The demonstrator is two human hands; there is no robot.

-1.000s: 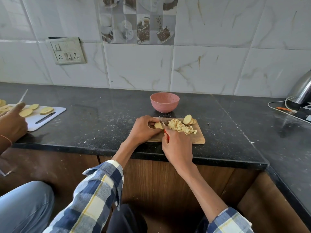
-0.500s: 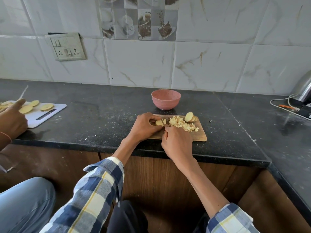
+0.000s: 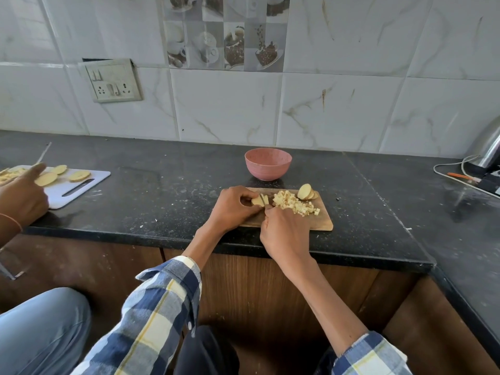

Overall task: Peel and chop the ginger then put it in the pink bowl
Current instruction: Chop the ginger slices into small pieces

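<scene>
A small wooden cutting board lies on the black counter near its front edge. My left hand pinches a peeled ginger piece at the board's left end. My right hand grips a knife whose blade stands in the ginger piece; the handle is hidden in my fist. A heap of chopped ginger sits mid-board, with a few thicker ginger slices at the far right corner. The pink bowl stands just behind the board and looks empty.
At the left, another person's hand works over a white cutting board with pale round slices. A kettle and cables sit at the far right. A wall socket hangs on the tiled wall.
The knife blade has come down from a raised angle into the ginger piece. My right hand has shifted slightly forward; the camera has tilted a little.
</scene>
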